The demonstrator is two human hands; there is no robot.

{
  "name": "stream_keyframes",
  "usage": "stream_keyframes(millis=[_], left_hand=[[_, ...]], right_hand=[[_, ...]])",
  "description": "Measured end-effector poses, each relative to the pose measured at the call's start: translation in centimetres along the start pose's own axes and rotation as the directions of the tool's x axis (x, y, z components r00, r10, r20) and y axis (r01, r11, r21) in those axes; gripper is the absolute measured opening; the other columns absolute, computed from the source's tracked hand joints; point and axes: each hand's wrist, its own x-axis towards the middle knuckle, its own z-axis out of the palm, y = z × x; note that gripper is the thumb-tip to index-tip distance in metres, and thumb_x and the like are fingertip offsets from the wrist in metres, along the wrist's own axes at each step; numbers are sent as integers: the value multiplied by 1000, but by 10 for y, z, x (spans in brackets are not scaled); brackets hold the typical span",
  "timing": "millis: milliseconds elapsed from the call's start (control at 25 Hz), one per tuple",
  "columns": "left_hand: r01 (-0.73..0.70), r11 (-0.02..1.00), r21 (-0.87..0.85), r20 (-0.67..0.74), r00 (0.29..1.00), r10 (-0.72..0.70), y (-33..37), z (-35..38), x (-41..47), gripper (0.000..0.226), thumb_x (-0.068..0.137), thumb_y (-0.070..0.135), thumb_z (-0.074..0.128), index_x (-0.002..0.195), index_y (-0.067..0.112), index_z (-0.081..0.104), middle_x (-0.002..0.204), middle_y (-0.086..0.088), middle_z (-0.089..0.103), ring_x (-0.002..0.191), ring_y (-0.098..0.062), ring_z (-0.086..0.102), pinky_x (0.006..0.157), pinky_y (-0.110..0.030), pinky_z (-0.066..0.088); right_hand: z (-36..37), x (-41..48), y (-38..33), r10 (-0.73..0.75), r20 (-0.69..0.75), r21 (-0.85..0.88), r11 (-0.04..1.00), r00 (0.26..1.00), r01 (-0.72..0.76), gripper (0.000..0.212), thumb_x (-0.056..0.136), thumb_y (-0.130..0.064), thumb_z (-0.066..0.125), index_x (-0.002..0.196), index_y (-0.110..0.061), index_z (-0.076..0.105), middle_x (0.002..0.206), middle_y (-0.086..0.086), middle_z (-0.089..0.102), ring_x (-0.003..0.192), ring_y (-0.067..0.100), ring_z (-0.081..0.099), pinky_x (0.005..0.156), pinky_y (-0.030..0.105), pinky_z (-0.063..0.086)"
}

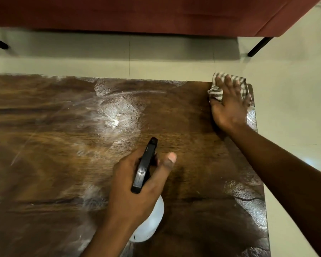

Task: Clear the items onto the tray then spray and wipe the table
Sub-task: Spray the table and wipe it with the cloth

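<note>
Fingers (157,161) of our left hand (137,184) are curled shut around the neck of the spray bottle (148,221), the thumb stretched out straight toward one o'clock beside the black trigger head (145,166), whose nozzle points to twelve o'clock over the wood. Below our palm we see the bottle's white, translucent body; we cannot tell how much liquid is in it. It hangs above the tabletop (183,117) at about six o'clock in our view.

Our right hand (228,106) lies at two o'clock, at the far right corner of the tabletop. Its fingers (228,84) are spread wide and flat, pressing down on a striped cloth (216,91), grey and white, which bunches out from under the hand on both sides. Part of the cloth reaches past the far edge of the wood.

Pale wet smears (117,110) cover the dark wood from eleven o'clock to the centre, and more glisten along the right edge at four o'clock.

Beyond the tabletop, at twelve o'clock, stands a reddish sofa (156,13) on black legs (259,46) over a light tiled floor (295,89).
</note>
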Motion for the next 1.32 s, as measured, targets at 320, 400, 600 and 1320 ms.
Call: stream_keyframes(millis=[320, 400, 600, 1320], left_hand=[[36, 999, 38, -13, 999, -35, -15, -9, -10, 50, 87, 63, 73, 78, 14, 67, 68, -19, 69, 69, -41, 73, 64, -61, 63], [33, 999, 15, -39, 999, -32, -16, -15, -11, 47, 86, 63, 74, 84, 16, 69, 78, -20, 72, 77, -42, 74, 67, -62, 63], [29, 1000, 11, -116, 993, -28, -18, -31, -14, 42, 92, 52, 77, 81, 13, 66, 80, -25, 71, 78, -46, 74, 64, -65, 61], [115, 991, -74, -112, 986, -123, -36, -99, -23, 41, 89, 49, 78, 78, 12, 65, 72, -26, 67, 69, -41, 75, 64, -59, 64]], right_hand=[[30, -147, 24, -775, 508, -236, 293, 375, 927, 101, 86, -41, 67, 171, -31, 13, 178, 0, 20, 166, 29, 11, 126, 63, 14], [16, -132, 40, -767, 564, -198, 234, 306, 952, 100, 91, -42, 68, 171, -35, 9, 180, -3, 12, 167, 25, 5, 128, 61, 11], [21, -59, -23, -82, 64, 24, 996, 995, 81, 71, 107, -47, 45, 169, -41, 12, 180, -5, 2, 166, 21, -7, 131, 63, -5], [84, -48, -193, -468, 290, -115, 849, 835, 516, 82, 106, -49, 44, 170, -32, -4, 179, -1, -11, 164, 30, -17, 132, 61, -5]])
